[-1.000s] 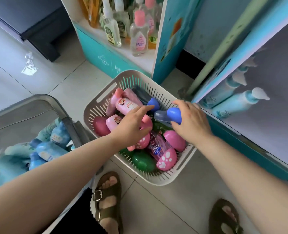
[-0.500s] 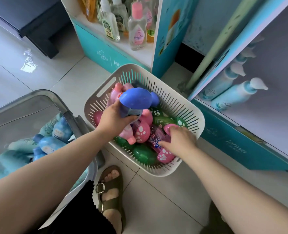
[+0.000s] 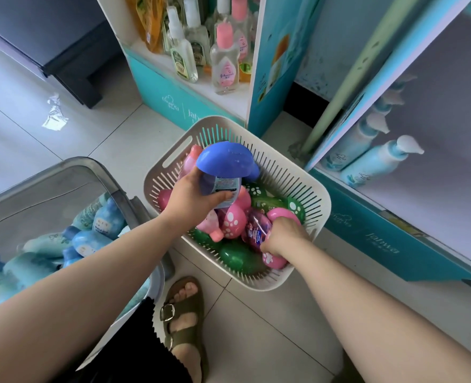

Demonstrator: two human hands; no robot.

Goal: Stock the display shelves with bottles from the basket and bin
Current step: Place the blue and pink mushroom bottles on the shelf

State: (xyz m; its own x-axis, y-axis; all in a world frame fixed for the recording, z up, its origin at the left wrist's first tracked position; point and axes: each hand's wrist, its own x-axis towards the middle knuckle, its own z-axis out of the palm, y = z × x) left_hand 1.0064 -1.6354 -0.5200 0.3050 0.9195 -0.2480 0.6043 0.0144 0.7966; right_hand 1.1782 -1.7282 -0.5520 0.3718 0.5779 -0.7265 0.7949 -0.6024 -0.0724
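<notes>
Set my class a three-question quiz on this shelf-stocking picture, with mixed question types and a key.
1. True or false: the left hand holds a blue-capped bottle above the basket.
2. The right hand is: A flat on the floor tiles; B in the basket, gripping a pink-capped bottle; C on a shelf.
3. Fill in: the bottles in the clear bin are mostly ____ in colour.
Key: 1 true; 2 B; 3 blue.
</notes>
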